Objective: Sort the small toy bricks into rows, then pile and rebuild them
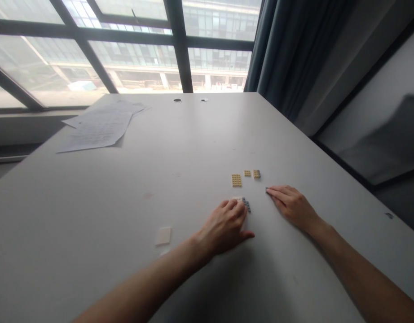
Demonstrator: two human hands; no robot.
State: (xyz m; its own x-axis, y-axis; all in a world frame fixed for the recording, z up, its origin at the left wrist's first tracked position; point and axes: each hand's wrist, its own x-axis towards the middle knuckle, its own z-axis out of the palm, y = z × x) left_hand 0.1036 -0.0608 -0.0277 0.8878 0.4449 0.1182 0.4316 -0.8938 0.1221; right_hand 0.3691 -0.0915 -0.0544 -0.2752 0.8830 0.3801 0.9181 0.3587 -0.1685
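Note:
My left hand [225, 226] rests over a small group of toy building bricks, fingers bent down onto them and the thumb stretched out to the side. From under its fingertips show some white bricks [238, 198] and dark grey bricks [246, 205]; the rest of that group is hidden. To the right, my right hand [294, 206] lies low on the table, its fingers together at a small grey brick [266, 190]. Beyond both hands are a yellow studded block [236, 180], a smaller yellow piece [247, 173] and a yellow and grey piece [257, 174].
A square pale tile [163, 236] lies left of my left forearm, with another pale piece partly behind the arm. Printed papers [104, 125] overlap at the far left of the white table [193, 148]. A small dark object [389, 216] sits near the right edge.

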